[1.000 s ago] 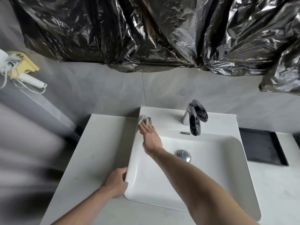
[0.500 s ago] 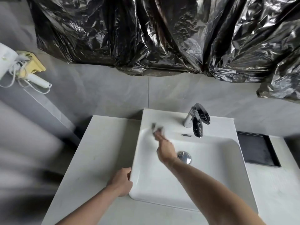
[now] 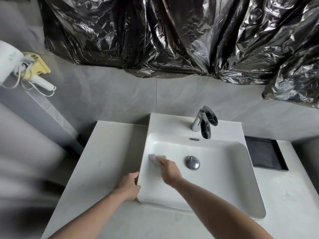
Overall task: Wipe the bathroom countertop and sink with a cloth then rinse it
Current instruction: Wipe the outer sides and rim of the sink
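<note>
A white rectangular sink (image 3: 229, 187) sits on a pale stone countertop (image 3: 103, 152). My right hand (image 3: 170, 169) is inside the basin on its left slope and presses a small grey cloth (image 3: 153, 158) against the porcelain; the fingers cover most of the cloth and the hand is blurred. My left hand (image 3: 129, 186) rests against the sink's outer left edge near the front corner, fingers curled at the rim. A chrome drain plug (image 3: 192, 162) lies at the basin's middle. The chrome faucet (image 3: 204, 124) stands at the back; no water runs.
A black tray (image 3: 265, 155) lies on the counter right of the sink. Crumpled black plastic sheeting (image 3: 172, 37) hangs over the wall above. A white hair dryer (image 3: 10, 61) with its cord and a yellow item rest on a ledge at the left.
My right hand has carried the cloth from the sink's back left corner down into the basin and toward me along the left slope. The left hand has stayed at the sink's left edge.
</note>
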